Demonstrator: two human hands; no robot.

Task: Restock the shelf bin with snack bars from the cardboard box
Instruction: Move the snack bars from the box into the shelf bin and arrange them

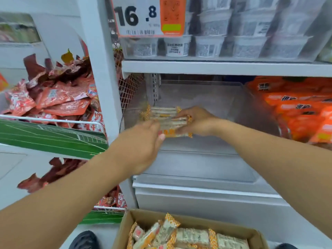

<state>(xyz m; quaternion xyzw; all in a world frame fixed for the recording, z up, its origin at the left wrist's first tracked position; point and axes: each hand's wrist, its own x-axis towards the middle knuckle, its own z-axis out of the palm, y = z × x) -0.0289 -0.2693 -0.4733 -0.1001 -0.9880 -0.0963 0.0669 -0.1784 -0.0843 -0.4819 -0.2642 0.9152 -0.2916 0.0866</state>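
Cardboard box at the bottom edge, flaps open, loose snack bars in the box in clear wrappers with orange checked ends, lying at mixed angles. Dark shoe tip just left of the box on the pale floor. Both bare forearms reach up and forward from the lower corners into the middle shelf. Left hand back-up, fingers extended forward, thumb tip against the near end of a bundle of bars; whether the fingers curl under is hidden by the hand itself. Right hand comes in from the right, fingers curled over the right ends of the same bundle, gripping it. Bundle of snack bars, several stacked flat and lengthwise left to right, held between the two hands low inside the clear bin, toward its left front part; whether it touches the bin floor cannot be told. Bin sits on the white shelf, its front wall low, interior otherwise showing only the clear floor. Right of the bin, touching its side wall, a pile of orange packets. Left of the white upright post, a wire basket with heaped red packets above a green shelf strip. Further up, on the shelf above, rows of clear tubs with printed labels, and a hanging price tag reading 16.8 with an orange panel.
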